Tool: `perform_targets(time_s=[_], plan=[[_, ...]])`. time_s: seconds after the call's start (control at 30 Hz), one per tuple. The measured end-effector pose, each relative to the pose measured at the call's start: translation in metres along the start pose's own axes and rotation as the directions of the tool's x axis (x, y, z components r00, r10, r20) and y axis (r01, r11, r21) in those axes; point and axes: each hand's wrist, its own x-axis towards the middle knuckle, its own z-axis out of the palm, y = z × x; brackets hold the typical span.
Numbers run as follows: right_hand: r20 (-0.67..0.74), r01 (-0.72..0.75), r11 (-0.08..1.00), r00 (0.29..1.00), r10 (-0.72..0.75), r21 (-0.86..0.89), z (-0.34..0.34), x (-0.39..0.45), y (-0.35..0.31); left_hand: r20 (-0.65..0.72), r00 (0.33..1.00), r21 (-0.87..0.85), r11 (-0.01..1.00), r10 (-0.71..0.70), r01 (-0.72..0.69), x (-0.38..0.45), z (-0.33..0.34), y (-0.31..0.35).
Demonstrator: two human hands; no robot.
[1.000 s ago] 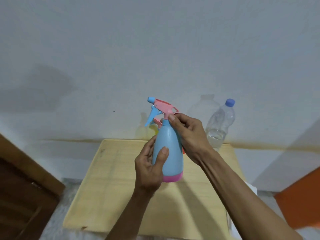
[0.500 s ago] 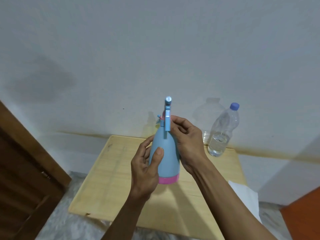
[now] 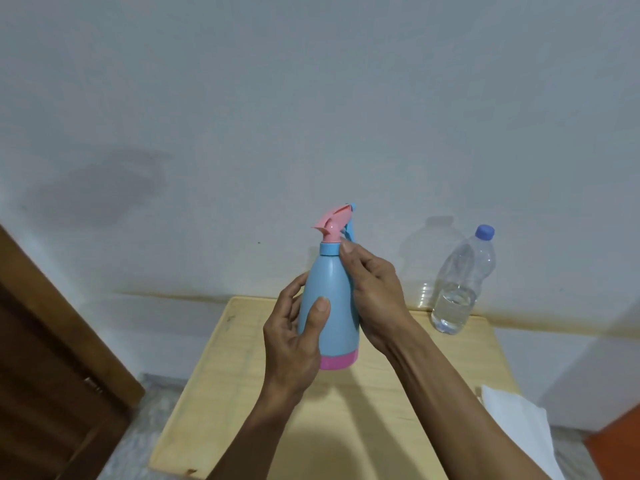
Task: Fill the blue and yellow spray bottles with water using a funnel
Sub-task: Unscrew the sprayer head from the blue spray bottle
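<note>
Holding the blue spray bottle (image 3: 330,306) upright above the wooden table (image 3: 221,368), my left hand (image 3: 294,344) wrapping its body, my right hand (image 3: 372,299) pinching the neck collar, clear water bottle (image 3: 460,285) standing right of it.

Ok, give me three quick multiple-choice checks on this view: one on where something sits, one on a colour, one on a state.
1. Where does the clear water bottle stand?
A. far right corner of the wooden table
B. on the floor
C. in the left hand

2. What colour is the base band of the blue spray bottle?
A. yellow
B. pink
C. green

3. What state is the spray head in?
A. lying on the table
B. missing
C. on the bottle's neck

Answers:
1 A: it stands by the wall at the table's far right.
2 B: a pink ring shows below the left hand.
3 C: it sits above the collar, right hand fingers at the neck.
</note>
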Motion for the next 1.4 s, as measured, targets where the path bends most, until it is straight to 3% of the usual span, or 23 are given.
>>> perform_targets(time_s=[0.13, 0.27, 0.67, 1.2, 1.4], plan=[[-0.069, 0.087, 0.996, 0.994, -0.088, -0.012, 0.008, 0.003, -0.001, -0.009, 1.000, 0.072, 0.997, 0.024, -0.023, 0.008, -0.010, 0.001], [-0.061, 0.115, 0.980, 0.990, -0.127, -0.162, 0.011, 0.009, -0.003, 0.016, 1.000, 0.124, 0.992, 0.017, -0.019, 0.011, -0.018, -0.001], [0.034, 0.104, 0.907, 0.994, -0.099, -0.409, 0.015, 0.020, 0.002, 0.091, 0.992, 0.188, 0.980, -0.090, 0.072, 0.018, -0.038, -0.010], [-0.116, 0.111, 0.933, 0.980, -0.160, -0.342, 0.039, 0.030, 0.012, 0.078, 0.994, 0.230, 0.972, -0.077, 0.057, 0.029, -0.064, -0.031], [-0.317, 0.193, 0.957, 0.913, -0.256, -0.216, 0.039, 0.036, -0.008, 0.107, 0.989, 0.344, 0.937, -0.098, 0.056, 0.032, -0.090, -0.067]])
